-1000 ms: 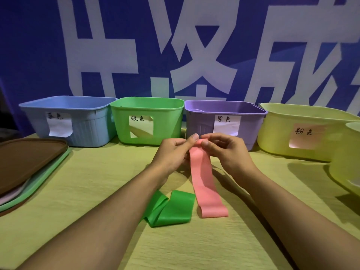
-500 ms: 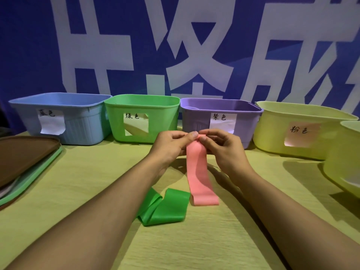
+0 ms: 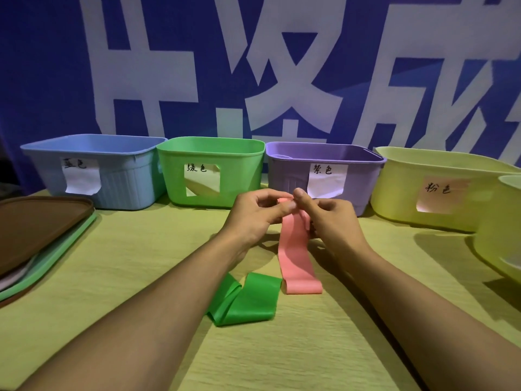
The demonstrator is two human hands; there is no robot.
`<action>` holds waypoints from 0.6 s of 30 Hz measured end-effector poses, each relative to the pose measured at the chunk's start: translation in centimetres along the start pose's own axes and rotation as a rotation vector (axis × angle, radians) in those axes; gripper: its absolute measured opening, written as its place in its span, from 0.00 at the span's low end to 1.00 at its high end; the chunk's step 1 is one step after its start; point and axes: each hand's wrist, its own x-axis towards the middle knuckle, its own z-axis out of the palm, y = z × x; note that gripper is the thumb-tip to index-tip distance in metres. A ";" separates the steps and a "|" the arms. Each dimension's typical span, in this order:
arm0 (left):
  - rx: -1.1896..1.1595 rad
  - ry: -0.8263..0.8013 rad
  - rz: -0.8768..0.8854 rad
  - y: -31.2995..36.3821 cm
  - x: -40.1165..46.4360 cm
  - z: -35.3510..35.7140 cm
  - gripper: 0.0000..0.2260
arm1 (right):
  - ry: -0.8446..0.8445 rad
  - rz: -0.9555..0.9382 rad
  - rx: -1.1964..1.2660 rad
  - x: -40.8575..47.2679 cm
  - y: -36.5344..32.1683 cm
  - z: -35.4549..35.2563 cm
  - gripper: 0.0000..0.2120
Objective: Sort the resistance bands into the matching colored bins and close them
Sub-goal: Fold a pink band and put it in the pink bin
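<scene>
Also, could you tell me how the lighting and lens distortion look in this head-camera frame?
Head view: dim, blue-tinted light; soft shadows fall on the table beside the arms and the yellow bin; wide-angle bending curves the bins at the edges; the pink band stays fairly sharp.

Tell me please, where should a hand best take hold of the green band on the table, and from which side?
Probably at the raised fold at the left end of the green band, pinched from above. There the layers stand off the table, so fingers can get around them; the right part lies flat, close beside the pink band.
</scene>
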 end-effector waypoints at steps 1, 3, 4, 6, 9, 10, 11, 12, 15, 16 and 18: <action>0.000 -0.001 0.005 0.1 0.0 0.1 0.08 | 0.010 -0.007 -0.005 0.0 0.0 -0.1 0.28; 0.018 -0.008 0.012 0.1 -0.1 0.1 0.09 | 0.011 -0.021 -0.002 0.1 0.0 -0.1 0.26; 0.030 -0.010 0.013 0.2 -0.2 0.0 0.09 | 0.009 -0.023 0.005 0.1 0.0 0.0 0.25; 0.042 -0.008 0.008 0.3 -0.2 -0.1 0.10 | 0.019 -0.025 0.017 0.2 0.2 0.0 0.21; 0.013 -0.060 -0.035 0.2 -0.3 -0.2 0.13 | 0.023 -0.039 0.024 0.2 0.2 0.0 0.17; -0.004 -0.084 -0.054 0.1 -0.3 -0.2 0.15 | 0.019 -0.040 0.043 0.2 0.1 0.0 0.16; -0.012 -0.099 -0.068 0.0 -0.3 -0.1 0.16 | 0.012 -0.039 0.073 0.1 0.1 0.0 0.14; -0.013 -0.103 -0.075 -0.1 -0.3 0.0 0.17 | 0.007 -0.040 0.102 0.0 0.1 0.0 0.13; -0.014 -0.086 -0.073 -0.2 -0.2 -0.1 0.15 | -0.011 -0.045 0.144 0.1 0.3 -0.1 0.10; -0.021 -0.081 -0.079 -0.2 -0.2 -0.2 0.15 | -0.020 -0.048 0.148 0.1 0.3 -0.1 0.10; -0.025 -0.072 -0.091 -0.2 -0.1 -0.4 0.16 | -0.039 -0.062 0.158 0.1 0.4 0.0 0.08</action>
